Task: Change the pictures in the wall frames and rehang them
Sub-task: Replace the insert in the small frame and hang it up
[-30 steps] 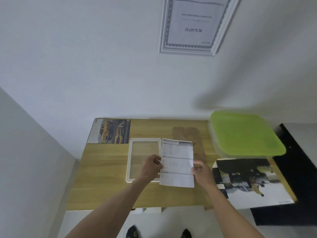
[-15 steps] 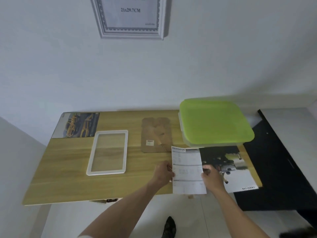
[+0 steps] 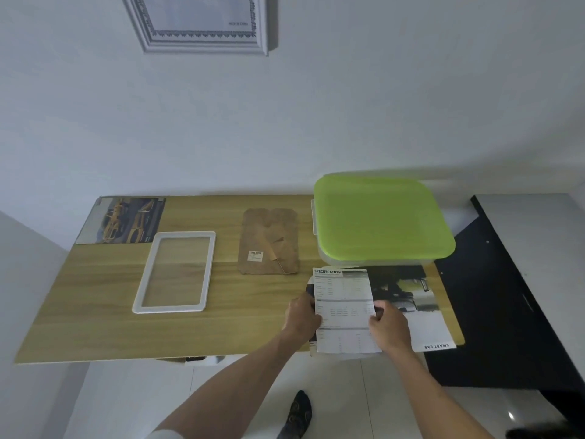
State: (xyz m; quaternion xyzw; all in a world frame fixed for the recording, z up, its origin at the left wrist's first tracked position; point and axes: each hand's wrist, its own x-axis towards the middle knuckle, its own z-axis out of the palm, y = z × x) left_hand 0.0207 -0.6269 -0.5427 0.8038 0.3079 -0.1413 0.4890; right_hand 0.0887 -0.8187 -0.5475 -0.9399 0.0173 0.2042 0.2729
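Over table's right end — sheet (image 3: 343, 307) heading toward wall, long axis front-to-back.

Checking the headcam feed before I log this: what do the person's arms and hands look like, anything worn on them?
Both forearms are bare, and the left hand and right hand wear no gloves. No watch, ring or wristband shows. A bit of white sleeve appears at the bottom edge on the left arm; no sleeve shows on the right arm.

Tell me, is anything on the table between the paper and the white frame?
No. Both hands hold the paper, and only bare table lies between it and the empty frame. The brown backing sits farther back.
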